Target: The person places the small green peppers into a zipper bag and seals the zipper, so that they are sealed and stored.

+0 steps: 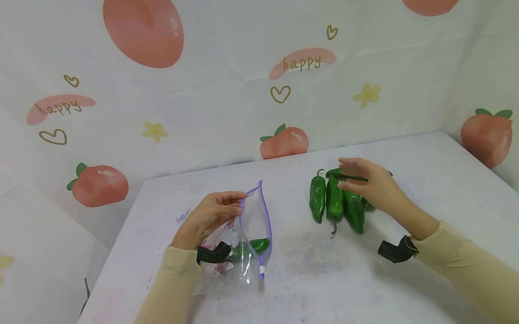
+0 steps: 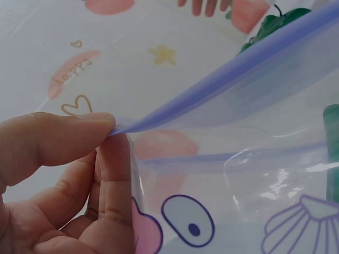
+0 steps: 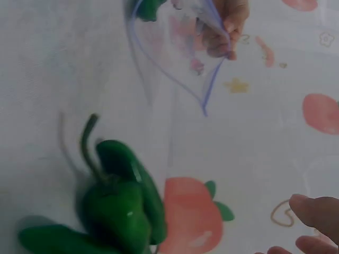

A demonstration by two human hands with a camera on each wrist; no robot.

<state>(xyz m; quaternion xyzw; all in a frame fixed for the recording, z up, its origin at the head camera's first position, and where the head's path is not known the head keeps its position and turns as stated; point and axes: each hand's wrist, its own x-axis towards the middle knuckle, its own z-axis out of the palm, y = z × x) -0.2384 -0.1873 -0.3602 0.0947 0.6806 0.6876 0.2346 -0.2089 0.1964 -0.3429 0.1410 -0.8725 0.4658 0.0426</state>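
On the white table [image 1: 300,293], the left hand [image 1: 210,214] pinches the purple zip rim of a clear printed bag [image 1: 243,241] between thumb and fingers, holding its mouth open; one green pepper [image 1: 259,245] lies inside. Well to the right, the right hand [image 1: 374,185] hovers with loose, empty fingers over a cluster of green peppers [image 1: 336,201], near the peach-printed backdrop [image 1: 250,69].

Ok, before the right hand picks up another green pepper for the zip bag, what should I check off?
1. Zip bag mouth open: ok, left hand pinches the purple zip edge.
2. One pepper already inside: ok.
3. Loose green peppers within reach: ok.
4. Right hand holding nothing: ok, fingers relaxed above the peppers.
5. Contact with a pepper: cannot tell.
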